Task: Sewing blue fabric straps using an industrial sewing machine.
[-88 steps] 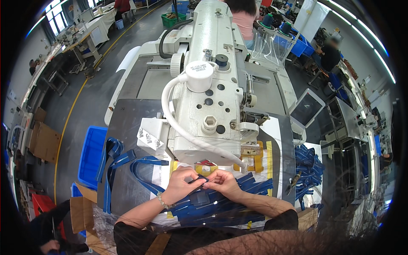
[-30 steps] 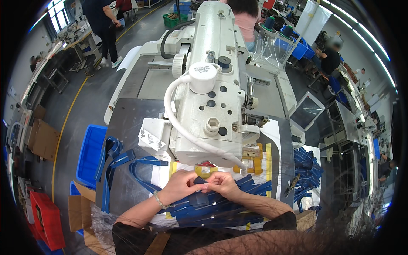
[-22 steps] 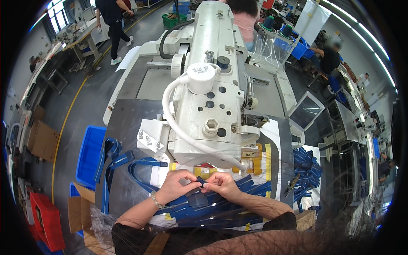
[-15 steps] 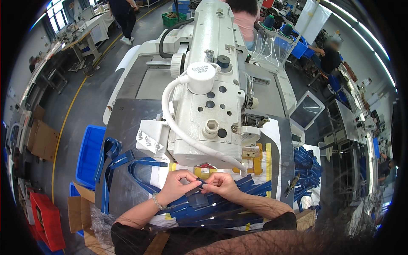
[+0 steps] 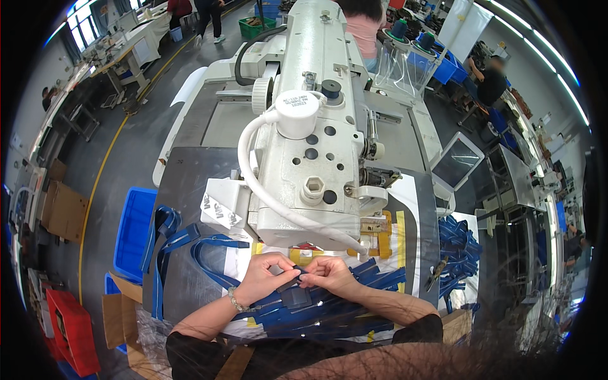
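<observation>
The left hand [image 5: 258,278] and the right hand [image 5: 330,276] are close together, thumb and fingertips of each pinching a small dark blue strap piece [image 5: 300,272] that sits between them; how the piece is folded is too small to tell. The left thumb and forefinger arch into a ring, while the right fingers curl in from the other side. Just below the fingertips lies a dark square patch [image 5: 294,297], and under and below both hands spreads a layer of blue straps [image 5: 335,310] (some of them bearing pale lines along their length). A beaded bracelet [image 5: 235,300] circles the wrist behind the left hand. Straight ahead of the hands, near but apart from them, stands the head of a white sewing machine [image 5: 304,218], with a pale hose [image 5: 248,168] curving down its front. Ahead and to the right of the right hand is a yellow frame [image 5: 384,239]. Left of the left hand, a looped blue strap [image 5: 204,256] rests on the dark tabletop [image 5: 209,158], and farther left is a blue bin [image 5: 132,237]. Well to the right of the right hand lies a heap of blue straps [image 5: 458,244].
</observation>
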Action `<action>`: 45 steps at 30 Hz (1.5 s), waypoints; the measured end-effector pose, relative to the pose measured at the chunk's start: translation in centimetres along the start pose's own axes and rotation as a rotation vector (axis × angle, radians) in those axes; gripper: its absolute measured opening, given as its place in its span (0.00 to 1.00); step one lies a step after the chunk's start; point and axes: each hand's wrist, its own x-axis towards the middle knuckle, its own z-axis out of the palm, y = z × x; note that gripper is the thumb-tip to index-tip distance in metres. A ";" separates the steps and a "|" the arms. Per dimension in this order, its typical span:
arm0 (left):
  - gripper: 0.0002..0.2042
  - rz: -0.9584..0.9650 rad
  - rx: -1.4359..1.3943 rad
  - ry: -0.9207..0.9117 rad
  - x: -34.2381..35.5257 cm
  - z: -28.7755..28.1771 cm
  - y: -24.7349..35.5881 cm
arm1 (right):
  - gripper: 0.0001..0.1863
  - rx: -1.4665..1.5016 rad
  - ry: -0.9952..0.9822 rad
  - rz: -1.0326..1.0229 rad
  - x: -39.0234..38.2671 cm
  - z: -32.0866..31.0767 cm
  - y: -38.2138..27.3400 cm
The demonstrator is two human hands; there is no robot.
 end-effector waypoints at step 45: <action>0.07 0.013 0.137 -0.077 0.0 -0.6 0.9 | 0.06 -0.006 -0.067 -0.033 0.0 -0.4 0.2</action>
